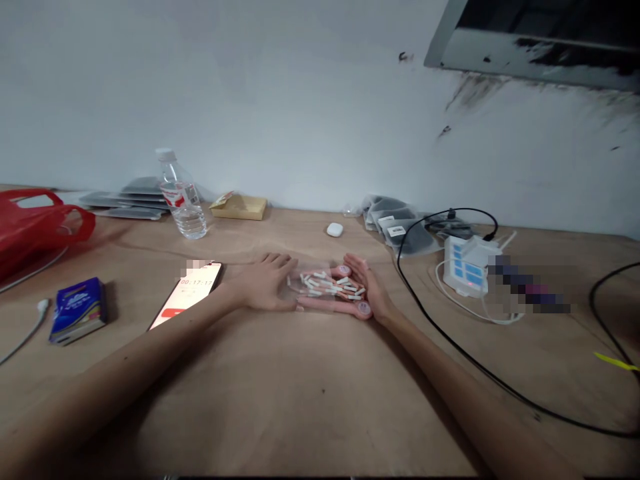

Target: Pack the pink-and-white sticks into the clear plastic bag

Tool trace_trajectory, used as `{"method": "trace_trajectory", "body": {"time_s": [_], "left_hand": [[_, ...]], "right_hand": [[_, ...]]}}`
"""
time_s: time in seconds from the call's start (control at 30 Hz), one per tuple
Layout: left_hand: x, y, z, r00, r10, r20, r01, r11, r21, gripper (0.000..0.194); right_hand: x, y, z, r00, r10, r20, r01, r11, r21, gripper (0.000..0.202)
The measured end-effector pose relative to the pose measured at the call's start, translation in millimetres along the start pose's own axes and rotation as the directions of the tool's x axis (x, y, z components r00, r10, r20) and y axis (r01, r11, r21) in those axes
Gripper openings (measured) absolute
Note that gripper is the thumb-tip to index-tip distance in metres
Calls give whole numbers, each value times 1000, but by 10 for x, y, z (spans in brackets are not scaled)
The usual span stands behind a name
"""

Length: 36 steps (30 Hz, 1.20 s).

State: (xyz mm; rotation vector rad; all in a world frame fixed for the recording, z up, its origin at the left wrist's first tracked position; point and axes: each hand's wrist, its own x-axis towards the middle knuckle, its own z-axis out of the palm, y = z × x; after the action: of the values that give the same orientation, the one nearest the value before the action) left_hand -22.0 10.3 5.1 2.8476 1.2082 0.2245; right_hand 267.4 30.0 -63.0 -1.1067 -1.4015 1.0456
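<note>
In the middle of the table lies a clear plastic bag (320,297). Two long pink pieces with round ends (330,305) and many small white and orange pieces (327,285) show in or under the plastic; I cannot tell exactly how they sit. My left hand (269,283) rests palm down over the bag's left end, fingers stretched out and apart. At the right end, my right hand (371,290) stands on its edge with fingers extended, touching or very near the round pink ends. Neither hand is wrapped around anything.
By my left forearm are a lit phone (193,290) and a blue tissue pack (79,310). Behind stand a water bottle (184,203), a yellow box (240,207) and a white case (335,229). Right are grey packets (397,227), a power strip (465,267) and a black cable (425,317).
</note>
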Motion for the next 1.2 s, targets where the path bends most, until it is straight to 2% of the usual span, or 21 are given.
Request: {"method": "trace_trajectory", "body": {"time_s": [0.23, 0.33, 0.4, 0.5, 0.6, 0.7, 0.8, 1.03, 1.13, 1.2], "left_hand": [[1, -22, -8, 1000, 8, -3, -9, 1000, -26, 92], [2, -49, -22, 1000, 5, 14, -4, 999, -36, 95], [3, -67, -36, 1000, 6, 18, -6, 999, -37, 94], [2, -79, -59, 1000, 18, 17, -18, 999, -31, 86], [-3, -70, -78, 999, 26, 21, -25, 999, -30, 77], [-3, -63, -76, 999, 41, 5, -41, 999, -35, 75], [0, -76, -41, 998, 55, -11, -55, 997, -49, 80], [1, -117, 62, 998, 53, -38, -54, 998, -37, 97], [1, -121, 60, 998, 50, -40, -52, 997, -52, 98], [2, -126, 52, 998, 46, -39, -48, 997, -64, 98]], "right_hand": [[95, -50, 44, 1000, -18, -3, 18, 998, -62, 72], [47, -157, -97, 992, -28, 123, 47, 986, -159, 73], [-8, -259, -237, 943, -46, 330, 145, 949, -280, 74], [-73, -393, -388, 855, -95, 510, 320, 871, -374, 91], [-94, -444, -380, 797, -160, 583, 489, 738, -466, 93], [-106, -409, -268, 777, -203, 596, 569, 632, -526, 85], [-131, -315, -149, 785, -208, 583, 564, 628, -536, 73], [-154, -46, 64, 891, -186, 413, 429, 643, -635, 65], [-156, -121, 92, 906, -205, 371, 408, 657, -634, 61], [-147, -225, 26, 885, -216, 412, 439, 681, -586, 57]]}}
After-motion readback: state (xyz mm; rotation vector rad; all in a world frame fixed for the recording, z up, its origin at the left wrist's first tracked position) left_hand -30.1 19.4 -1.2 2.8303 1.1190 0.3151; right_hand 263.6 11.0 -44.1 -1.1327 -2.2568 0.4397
